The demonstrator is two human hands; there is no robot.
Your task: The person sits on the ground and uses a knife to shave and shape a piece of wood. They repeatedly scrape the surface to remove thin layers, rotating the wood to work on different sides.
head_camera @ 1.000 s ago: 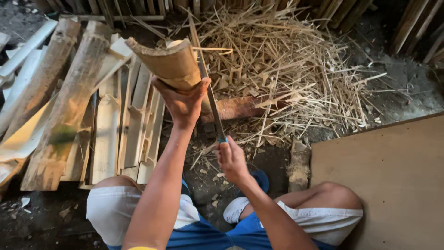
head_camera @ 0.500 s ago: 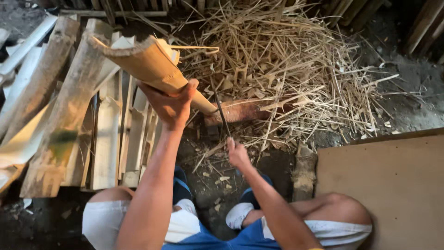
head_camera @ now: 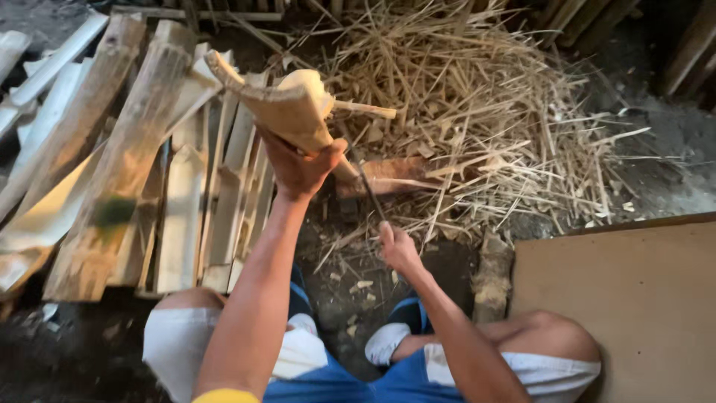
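Hands (head_camera: 298, 168) on curved bamboo piece (head_camera: 280, 108)

1. The left hand (head_camera: 302, 168) gripped a curved bamboo piece (head_camera: 280, 104), raised and tilted.
2. The right hand (head_camera: 397, 246) clasped a dark blade (head_camera: 367, 186), its tip near the bamboo's lower end.
3. Split bamboo slats (head_camera: 179, 216) lay left; a heap of splinters (head_camera: 492, 119) lay beyond.
4. A flat board (head_camera: 634, 298) sat right.

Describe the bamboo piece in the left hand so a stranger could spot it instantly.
Start at the big heap of straw-coloured splinters, then look to its left edge. There the left hand lifts a curved bamboo piece; unlike the split slats lying flat on the ground, it is raised in the air.
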